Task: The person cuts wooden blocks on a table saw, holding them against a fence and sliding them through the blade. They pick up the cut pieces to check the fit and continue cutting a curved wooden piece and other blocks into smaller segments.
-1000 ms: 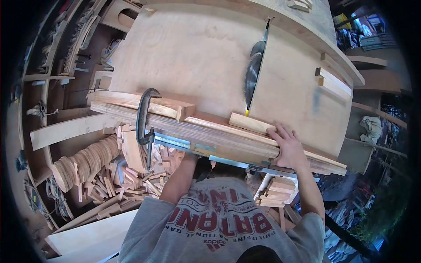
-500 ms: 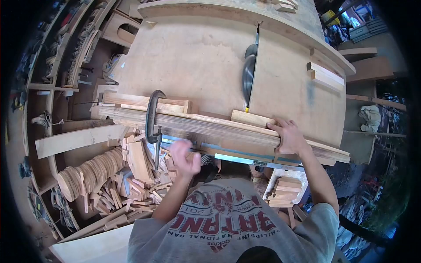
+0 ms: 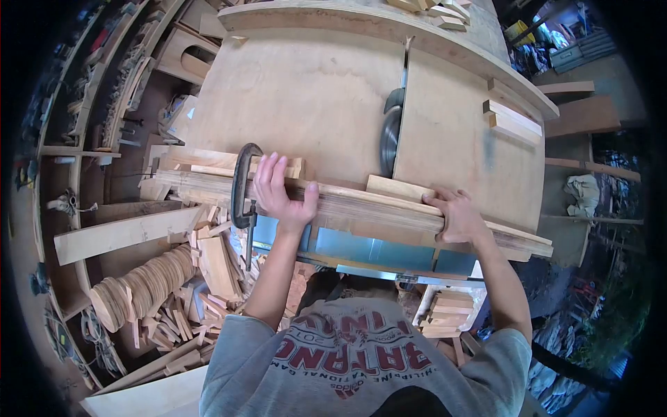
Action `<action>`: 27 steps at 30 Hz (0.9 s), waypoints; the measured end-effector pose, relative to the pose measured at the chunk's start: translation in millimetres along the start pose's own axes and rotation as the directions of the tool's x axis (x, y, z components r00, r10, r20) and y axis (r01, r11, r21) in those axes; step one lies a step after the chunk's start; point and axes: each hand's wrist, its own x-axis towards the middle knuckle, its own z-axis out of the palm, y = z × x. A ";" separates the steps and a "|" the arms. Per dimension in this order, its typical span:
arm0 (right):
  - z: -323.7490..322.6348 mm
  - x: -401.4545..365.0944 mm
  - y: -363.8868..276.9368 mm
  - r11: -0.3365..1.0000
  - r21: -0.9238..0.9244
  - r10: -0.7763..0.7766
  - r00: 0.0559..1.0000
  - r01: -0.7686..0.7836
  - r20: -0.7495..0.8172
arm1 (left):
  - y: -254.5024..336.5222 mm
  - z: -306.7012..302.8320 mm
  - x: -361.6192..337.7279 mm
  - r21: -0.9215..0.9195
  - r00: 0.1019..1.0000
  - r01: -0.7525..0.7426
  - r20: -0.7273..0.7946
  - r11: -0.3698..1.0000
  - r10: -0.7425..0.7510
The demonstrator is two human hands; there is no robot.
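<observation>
My left hand lies over the long wooden fence at the table's front, just right of a dark C-clamp. Its fingers are stretched out and the thumb stands apart. Over the fence's right half, my right hand is curled, fingertips on the right end of a short wooden block. That block lies against the fence's far side. Beyond it a circular saw blade sticks up through the slot in the plywood saw table.
Two light wood pieces lie on the table's right side. A raised board runs along the far edge. Offcuts and stacked round wooden discs fill the lower left. Shelves stand at the left.
My left hand has moved up from in front of the fence and now rests on it beside the clamp, fingers extended. My right hand stays on the block and fence.
</observation>
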 end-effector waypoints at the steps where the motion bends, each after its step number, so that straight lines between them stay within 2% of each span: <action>1: -5.1 7.0 4.6 1.000 -0.002 -0.003 1.000 0.003 -0.002 | -0.9 7.6 7.6 0.009 1.000 0.010 -0.013 1.000 -0.010; 10: -29.4 41.9 31.3 1.000 0.020 -0.020 1.000 0.020 0.015 | -7.4 48.2 39.1 0.028 0.999 0.047 -0.016 0.998 -0.047; 14: -42.6 62.1 43.3 1.000 0.030 -0.001 1.000 0.001 0.032 | -12.3 67.8 56.8 0.037 0.996 0.080 0.029 0.996 -0.081; 18: -47.0 75.4 60.5 0.997 0.076 0.022 1.000 -0.021 -0.017 | -9.4 74.7 77.4 -0.049 0.988 0.122 0.106 0.991 -0.116; 20: -59.6 86.4 60.3 0.991 0.127 0.027 0.999 -0.031 0.030 | -11.6 71.5 86.2 -0.181 0.997 0.074 0.017 0.981 -0.072; 21: -65.7 88.2 60.1 0.984 0.171 0.038 0.997 -0.050 0.070 | 0.1 56.2 84.7 -0.284 0.994 0.096 -0.021 0.954 -0.106; 23: -50.9 88.0 75.5 0.986 0.165 0.003 1.000 -0.007 0.025 | 37.3 -1.6 18.1 -0.378 0.959 0.262 0.208 0.888 -0.194; 24: -49.5 91.0 80.6 0.987 0.158 -0.028 1.000 0.027 0.004 | 54.5 -30.9 -27.3 -0.403 0.967 0.197 0.230 0.894 -0.110; 25: -51.2 91.1 80.9 0.987 0.158 -0.027 1.000 0.027 -0.006 | 65.0 -60.1 -87.8 -0.390 0.947 0.104 0.319 0.915 0.028; 26: -52.5 90.3 79.1 0.988 0.156 -0.008 1.000 0.008 0.000 | 69.5 -100.8 -108.8 -0.266 0.451 0.051 0.866 0.963 0.215; 27: -53.0 88.1 75.7 0.988 0.156 0.014 1.000 -0.014 0.006 | 67.4 -108.4 -169.6 -0.454 0.781 0.109 0.590 0.884 0.206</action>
